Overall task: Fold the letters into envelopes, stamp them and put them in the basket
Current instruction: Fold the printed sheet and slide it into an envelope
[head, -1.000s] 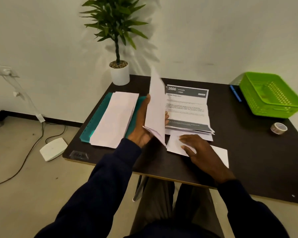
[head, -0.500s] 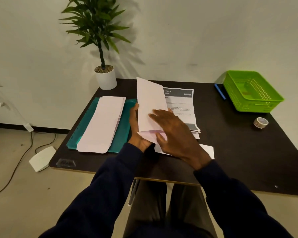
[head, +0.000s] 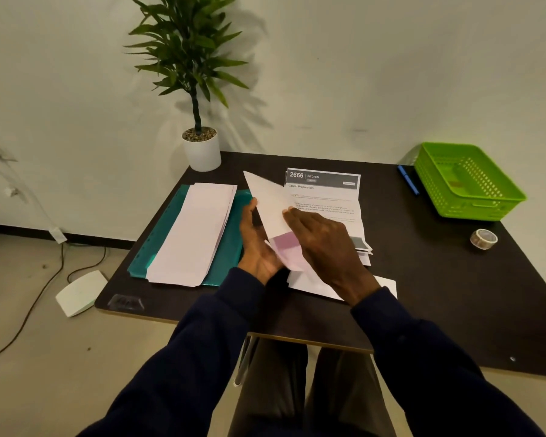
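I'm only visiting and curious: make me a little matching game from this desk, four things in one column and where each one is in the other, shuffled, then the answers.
Things
1. green basket
2. potted plant
3. envelope stack
4. white paper

Places
A. on the teal folder
B. held up in the left hand
C. far right corner of the table
D. far left corner, by the wall

Pairs: 1-C, 2-D, 3-A, 4-B
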